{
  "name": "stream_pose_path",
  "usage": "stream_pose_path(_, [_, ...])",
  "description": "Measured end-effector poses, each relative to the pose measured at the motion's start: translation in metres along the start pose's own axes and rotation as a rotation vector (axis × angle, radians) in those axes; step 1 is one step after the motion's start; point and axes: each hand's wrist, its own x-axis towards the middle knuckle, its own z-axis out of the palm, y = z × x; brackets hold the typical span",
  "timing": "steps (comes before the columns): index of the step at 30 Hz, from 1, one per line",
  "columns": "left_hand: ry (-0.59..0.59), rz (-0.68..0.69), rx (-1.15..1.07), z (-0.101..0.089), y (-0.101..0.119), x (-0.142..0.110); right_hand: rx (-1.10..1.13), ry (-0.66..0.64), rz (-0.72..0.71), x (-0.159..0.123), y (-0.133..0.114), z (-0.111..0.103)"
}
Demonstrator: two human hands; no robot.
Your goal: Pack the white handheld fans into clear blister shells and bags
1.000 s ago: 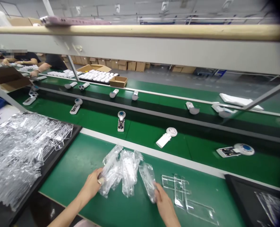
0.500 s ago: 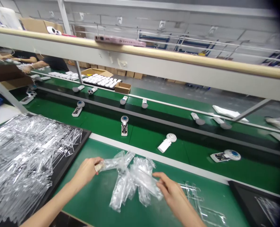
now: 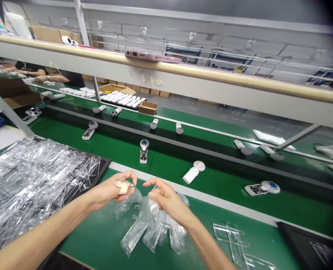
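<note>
And here we are, both my hands up over the green work surface (image 3: 99, 245), close together, index fingers curled towards each other with a gap between! My left hand (image 3: 110, 193), tape (image 3: 124, 187) wrapped on one finger, sits at ten o'clock of the fanned clear bags (image 3: 157, 234), its fingertips pinched on thin clear film (image 3: 123, 207) that hangs beneath. My right hand (image 3: 169, 200) is in at about half past twelve, thumb and fingers closed on a clear bag (image 3: 147, 209) with something whitish at its top; whether that film and this bag are joined, I can't tell. The fan itself lies on the green just below, its bags overlapping, loose ends towards six and seven.

Over at three o'clock, clear plastic frames (image 3: 230, 234) lie crossed over one another, and beyond them on the same line there's a black tray (image 3: 297, 240). Round to half past nine, a great shiny heap of clear pieces (image 3: 39, 183) fills another tray (image 3: 103, 168) to the rim!

Past the pale strip (image 3: 214, 201), white units with round heads rest on the belt (image 3: 166, 157): one at half past ten (image 3: 90, 130), one at twelve (image 3: 144, 152), one at one (image 3: 193, 172), one at half past two (image 3: 263, 188). High at twelve, a pinkish phone (image 3: 153, 57) lies along the rail (image 3: 225, 73).
</note>
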Motion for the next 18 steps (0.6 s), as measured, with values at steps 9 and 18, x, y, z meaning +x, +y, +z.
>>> stream_pose_path(9, [0.016,-0.063,-0.011,0.011,0.017,-0.009,0.020,0.092,-0.167,0.013,-0.015,0.008])
stream_pose_path(18, [0.219,-0.226,-0.152,0.002,-0.066,-0.100,0.001,0.002,-0.185,0.022,0.003,0.046])
